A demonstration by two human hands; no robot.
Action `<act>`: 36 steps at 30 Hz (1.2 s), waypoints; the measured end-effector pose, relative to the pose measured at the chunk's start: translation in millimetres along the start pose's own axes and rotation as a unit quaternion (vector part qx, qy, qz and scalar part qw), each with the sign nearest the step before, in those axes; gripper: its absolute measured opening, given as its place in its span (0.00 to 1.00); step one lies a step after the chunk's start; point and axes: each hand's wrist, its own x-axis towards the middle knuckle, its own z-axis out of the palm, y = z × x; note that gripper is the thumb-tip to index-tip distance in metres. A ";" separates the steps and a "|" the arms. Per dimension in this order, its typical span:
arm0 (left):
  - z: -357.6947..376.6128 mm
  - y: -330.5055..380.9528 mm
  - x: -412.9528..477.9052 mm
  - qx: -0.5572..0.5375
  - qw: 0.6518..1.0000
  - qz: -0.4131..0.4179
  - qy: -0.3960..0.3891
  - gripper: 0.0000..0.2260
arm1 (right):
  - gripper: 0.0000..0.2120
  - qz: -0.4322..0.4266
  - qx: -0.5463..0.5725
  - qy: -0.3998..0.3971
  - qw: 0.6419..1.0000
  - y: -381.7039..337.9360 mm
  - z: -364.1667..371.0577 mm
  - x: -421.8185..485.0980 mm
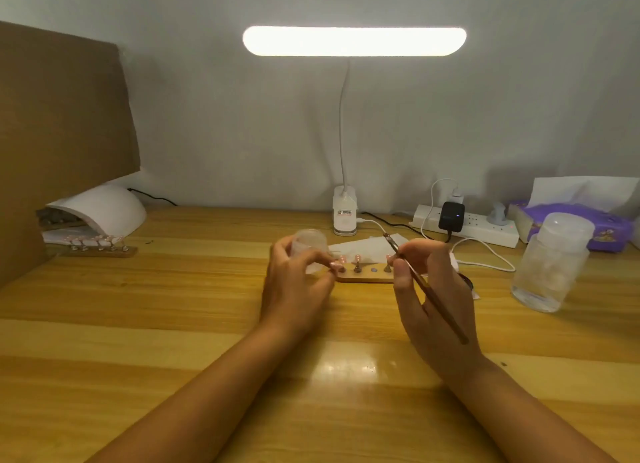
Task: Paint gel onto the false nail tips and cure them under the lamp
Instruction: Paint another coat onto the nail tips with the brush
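While the left hand [294,289] has its fingers curled round a small frosted jar [310,242], lifted just off the counter [173,324], the right hand [422,324] is pinching a thin brown gel brush [433,299] between thumb and fingertips, bristle end pointing up and away toward the back. Right between the two hands sits a little wooden holder strip [367,279] with pink false nail tips [357,257] standing on tiny stands. I count three or so, and one stand spot looks bare, though the left fingers cover that end so I can't tell for sure. A white tissue sheet [360,246] lies just behind it. Over on the far left, a second holder strip [104,253] with a row of tips is parked right in front of the white dome curing lamp [107,209], next to a big cardboard panel [62,133]. A clip-on desk light [353,41] glows overhead at the back, with a white power strip [485,232], a purple tissue pack [588,227] and a clear plastic bottle [550,265] off to the right.
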 end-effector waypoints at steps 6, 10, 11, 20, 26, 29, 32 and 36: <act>-10.7 -18.8 14.0 0.018 0.993 -0.109 -0.047 0.04 | 0.04 0.133 0.028 -0.022 0.991 8.0 -0.3 0.6; -7.9 -17.6 13.6 0.037 0.993 -0.102 -0.042 0.03 | 0.04 0.262 0.119 -0.064 0.956 8.0 -1.7 4.0; -7.8 -16.6 12.9 0.038 0.993 -0.105 -0.038 0.04 | 0.05 0.288 0.141 -0.069 0.945 7.8 -1.9 5.2; 0.9 -6.6 5.5 0.067 0.980 0.158 0.098 0.03 | 0.11 0.385 0.221 -0.046 0.895 7.8 -5.1 10.4; 13.8 -9.7 2.3 -0.016 0.974 0.115 -0.193 0.05 | 0.08 0.386 0.211 -0.058 0.896 11.9 -5.8 9.0; 13.9 -13.6 6.8 -0.040 0.977 0.092 -0.188 0.04 | 0.07 0.355 0.195 -0.110 0.908 12.0 -3.3 7.1; 14.1 -14.4 6.8 -0.038 0.975 0.095 -0.197 0.04 | 0.07 0.340 0.185 -0.141 0.911 11.2 -2.4 7.0; 14.4 -14.1 6.8 -0.035 0.975 0.094 -0.198 0.04 | 0.07 0.331 0.173 -0.158 0.914 10.6 -1.9 7.0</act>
